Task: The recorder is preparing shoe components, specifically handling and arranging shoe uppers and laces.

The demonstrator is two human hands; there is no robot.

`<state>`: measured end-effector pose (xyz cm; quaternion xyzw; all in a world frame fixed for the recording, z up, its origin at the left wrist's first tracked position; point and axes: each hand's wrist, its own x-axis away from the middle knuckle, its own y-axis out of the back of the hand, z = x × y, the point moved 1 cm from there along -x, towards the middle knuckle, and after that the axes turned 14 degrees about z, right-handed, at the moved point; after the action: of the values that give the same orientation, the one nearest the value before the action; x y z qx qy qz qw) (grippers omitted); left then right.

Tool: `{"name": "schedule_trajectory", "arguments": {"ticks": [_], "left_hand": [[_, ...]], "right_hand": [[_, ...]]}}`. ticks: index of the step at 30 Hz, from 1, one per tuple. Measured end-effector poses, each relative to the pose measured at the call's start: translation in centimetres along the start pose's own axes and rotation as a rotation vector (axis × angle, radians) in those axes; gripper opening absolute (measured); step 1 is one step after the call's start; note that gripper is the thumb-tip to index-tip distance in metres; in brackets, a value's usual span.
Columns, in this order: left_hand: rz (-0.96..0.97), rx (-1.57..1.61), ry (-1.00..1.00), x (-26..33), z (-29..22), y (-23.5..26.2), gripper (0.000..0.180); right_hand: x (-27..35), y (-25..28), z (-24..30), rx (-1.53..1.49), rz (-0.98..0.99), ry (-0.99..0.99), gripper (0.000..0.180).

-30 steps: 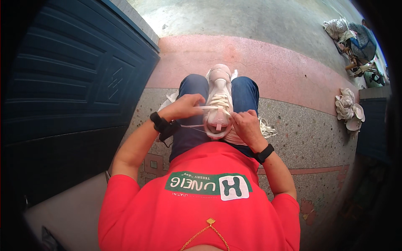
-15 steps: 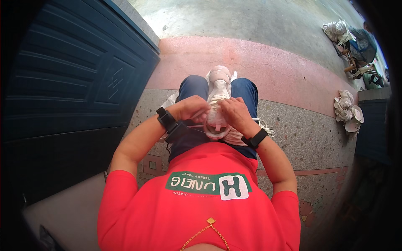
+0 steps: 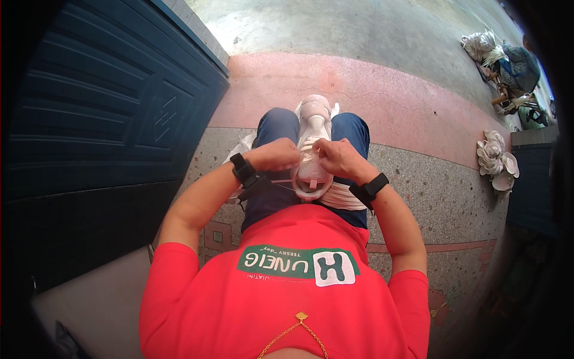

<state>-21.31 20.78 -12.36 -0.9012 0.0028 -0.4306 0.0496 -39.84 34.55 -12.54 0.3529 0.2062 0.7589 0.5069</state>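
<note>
At far left, a dark blue door (image 3: 113, 102); next, the left hand (image 3: 276, 154), fingers curled, beside a pale pink shoe (image 3: 312, 170) lying between the knees (image 3: 277, 124); across its laces (image 3: 308, 143), just apart, the right hand (image 3: 342, 159); whether either grips lace, I cannot tell; rightmost, a whitish heap (image 3: 497, 160) on the floor (image 3: 433, 191)

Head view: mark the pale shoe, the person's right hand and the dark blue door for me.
Pale shoe (image 3: 314, 126): head view, on the upper between toe and laces.
Right hand (image 3: 339, 158): head view, on the back of the hand.
Dark blue door (image 3: 89, 113): head view, on its panelled face.
</note>
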Motion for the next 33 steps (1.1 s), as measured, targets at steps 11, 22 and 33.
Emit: {"name": "schedule_trajectory", "arguments": {"ticks": [11,22,33], "left_hand": [[0.164,0.316,-0.406,7.2,-0.4,2.5,0.035],[0.028,0.797,-0.906,10.8,-1.6,2.3,0.027],[-1.148,-0.8,-0.554,3.6,5.2,0.0,0.032]], "right_hand": [[4.9,-3.0,-0.3,0.001,-0.099,-0.141,0.021],[5.0,-4.0,-1.1,0.512,-0.24,-0.212,0.007],[6.7,-1.3,-4.1,0.459,-0.43,-0.474,0.008]]}}
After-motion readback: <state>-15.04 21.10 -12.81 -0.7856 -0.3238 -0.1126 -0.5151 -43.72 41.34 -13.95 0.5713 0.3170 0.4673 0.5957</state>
